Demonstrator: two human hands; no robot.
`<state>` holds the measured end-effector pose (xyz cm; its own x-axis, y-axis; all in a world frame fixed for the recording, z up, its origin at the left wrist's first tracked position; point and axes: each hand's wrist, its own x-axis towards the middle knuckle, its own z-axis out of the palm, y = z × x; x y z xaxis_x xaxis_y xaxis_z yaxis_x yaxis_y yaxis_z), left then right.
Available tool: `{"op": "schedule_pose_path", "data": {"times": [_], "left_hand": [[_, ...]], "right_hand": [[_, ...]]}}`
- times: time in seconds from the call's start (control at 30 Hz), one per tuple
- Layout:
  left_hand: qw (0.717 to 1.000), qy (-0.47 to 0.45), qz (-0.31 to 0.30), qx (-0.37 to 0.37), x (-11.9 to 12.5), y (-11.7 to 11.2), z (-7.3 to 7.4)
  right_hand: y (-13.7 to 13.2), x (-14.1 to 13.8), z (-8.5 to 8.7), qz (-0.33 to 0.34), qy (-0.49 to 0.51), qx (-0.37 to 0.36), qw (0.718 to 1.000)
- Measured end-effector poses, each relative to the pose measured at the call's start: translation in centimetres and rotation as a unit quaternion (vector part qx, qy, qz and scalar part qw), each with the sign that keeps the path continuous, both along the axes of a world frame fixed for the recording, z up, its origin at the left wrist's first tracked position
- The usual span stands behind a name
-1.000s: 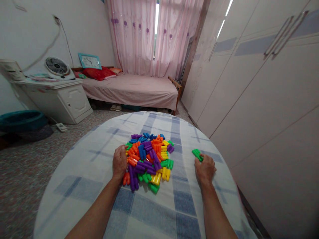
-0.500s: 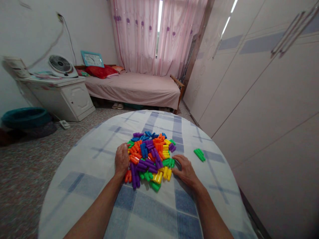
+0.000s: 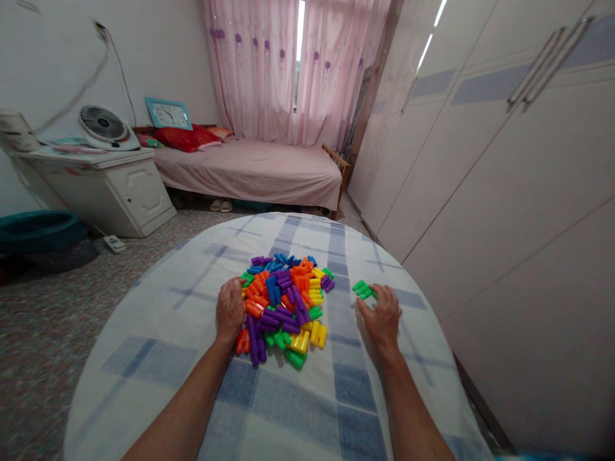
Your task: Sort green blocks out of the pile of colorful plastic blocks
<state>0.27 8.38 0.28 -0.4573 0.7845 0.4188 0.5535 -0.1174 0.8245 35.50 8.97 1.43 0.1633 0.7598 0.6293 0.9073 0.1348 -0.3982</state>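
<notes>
A heap of colourful plastic building blocks [image 3: 283,301], shaped like joined tubes, lies on the cloth-covered table [image 3: 298,403]. My left hand [image 3: 230,310] rests at the heap's left edge, fingers loosely bent against it and holding nothing that I can see. To the right of the heap, my right hand [image 3: 382,314] has thumb and fingers around a green block [image 3: 364,290]. The fingertips partly cover the green there, so I cannot tell whether one or two blocks lie under them.
The round table has a blue and white checked cloth. Beyond it stands a bed [image 3: 259,163] before pink curtains [image 3: 254,70]. A white wardrobe [image 3: 480,160] runs along the right. On the left are a cabinet [image 3: 139,198] with a fan [image 3: 104,125] and a teal bin [image 3: 41,224].
My right hand has moved from the heap's right edge to the separate green block on the right. A green block is gone from that edge. My left hand stays put; the view has shifted slightly.
</notes>
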Motion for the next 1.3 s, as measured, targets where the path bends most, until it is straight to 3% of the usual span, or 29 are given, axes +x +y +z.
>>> {"op": "schedule_pose_path", "data": {"times": [0.2, 0.43, 0.53, 0.6, 0.7, 0.8, 0.87, 1.07, 1.3], "left_hand": [[1.000, -0.001, 0.003, 0.000, 0.0, 0.0, 0.0], [1.000, 0.004, 0.002, 0.000, -0.1, 0.0, -0.1], [1.000, 0.005, 0.002, -0.007, -0.1, -0.1, -0.1], [1.000, 0.002, 0.005, -0.007, -0.1, -0.1, -0.1], [1.000, -0.001, 0.001, -0.005, -0.1, -0.1, -0.1], [1.000, -0.006, -0.003, -0.006, 0.0, -0.1, 0.0], [1.000, -0.008, -0.004, -0.008, 0.0, -0.2, 0.1], [1.000, -0.003, 0.000, -0.010, 0.1, -0.1, 0.2], [1.000, 0.007, 0.003, -0.001, 0.1, -0.1, 0.3]], "right_hand": [[0.8, 3.9, -0.5, -0.139, 0.045, 0.007, 0.989], [1.0, 4.1, -1.4, -0.162, 0.051, -0.064, 0.983], [0.9, 3.8, -1.0, -0.157, 0.055, -0.042, 0.985], [0.8, 2.8, -0.6, -0.109, 0.057, -0.002, 0.992], [0.2, 0.0, 0.2, 0.052, 0.066, 0.024, 0.996], [-0.9, -3.4, 0.6, 0.234, 0.101, -0.052, 0.966], [-1.6, -5.1, 0.7, 0.310, 0.117, -0.117, 0.936], [-2.6, -6.6, 0.8, 0.364, 0.127, -0.167, 0.908], [-2.6, -6.9, 0.9, 0.337, 0.160, -0.194, 0.907]]}}
